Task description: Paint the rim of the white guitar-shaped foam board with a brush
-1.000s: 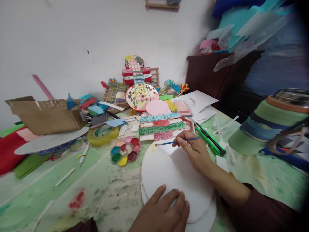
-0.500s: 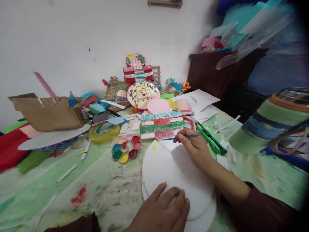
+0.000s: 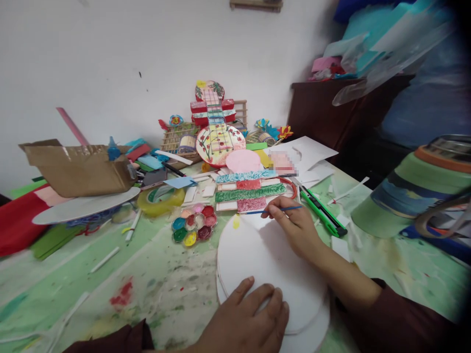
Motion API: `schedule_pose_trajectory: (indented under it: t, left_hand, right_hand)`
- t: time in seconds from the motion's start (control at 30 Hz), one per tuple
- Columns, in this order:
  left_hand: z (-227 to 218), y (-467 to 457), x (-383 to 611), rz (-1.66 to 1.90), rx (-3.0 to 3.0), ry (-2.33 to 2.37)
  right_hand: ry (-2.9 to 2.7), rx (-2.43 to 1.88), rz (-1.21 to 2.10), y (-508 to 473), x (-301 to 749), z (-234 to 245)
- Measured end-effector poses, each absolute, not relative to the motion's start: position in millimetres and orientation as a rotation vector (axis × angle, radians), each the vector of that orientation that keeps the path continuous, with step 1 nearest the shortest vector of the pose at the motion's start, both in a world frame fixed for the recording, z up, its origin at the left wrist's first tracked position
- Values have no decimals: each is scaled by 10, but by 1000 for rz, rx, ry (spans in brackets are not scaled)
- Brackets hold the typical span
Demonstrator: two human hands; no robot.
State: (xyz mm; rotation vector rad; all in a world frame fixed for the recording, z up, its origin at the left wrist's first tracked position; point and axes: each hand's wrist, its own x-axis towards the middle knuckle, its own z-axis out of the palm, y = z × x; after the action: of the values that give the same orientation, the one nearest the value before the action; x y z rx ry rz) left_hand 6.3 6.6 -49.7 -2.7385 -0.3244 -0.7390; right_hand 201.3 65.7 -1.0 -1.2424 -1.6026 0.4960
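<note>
My right hand (image 3: 289,223) pinches a thin blue paintbrush (image 3: 253,212), its tip at the upper left edge of a white round board (image 3: 253,255). A small yellow paint mark (image 3: 236,222) shows on the board close to that tip. My left hand (image 3: 250,314) lies flat on the board's lower part with the fingers spread. Another white board (image 3: 312,333) sticks out from underneath. To the left of the boards is a flower-shaped paint palette (image 3: 194,224) with several colours in its wells.
A green cutter knife (image 3: 324,211) and a green bottle (image 3: 390,196) stand to the right. Painted strips (image 3: 250,195) and a decorated guitar-like craft (image 3: 217,137) are behind the board. At left are yellow tape (image 3: 162,203) and a cardboard box (image 3: 84,171).
The view has shifted slightly, so the background sits a little farther right. My hands, the brush and the board look nearly the same as before.
</note>
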Motion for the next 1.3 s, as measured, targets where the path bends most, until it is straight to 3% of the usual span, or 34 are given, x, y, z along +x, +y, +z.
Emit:
schedule_pose_trajectory:
  t: [1.3]
  left_hand:
    - [-466,34,35,-721,-2780,-371]
  right_hand:
    - [-1641,-1193,565,620,2076,40]
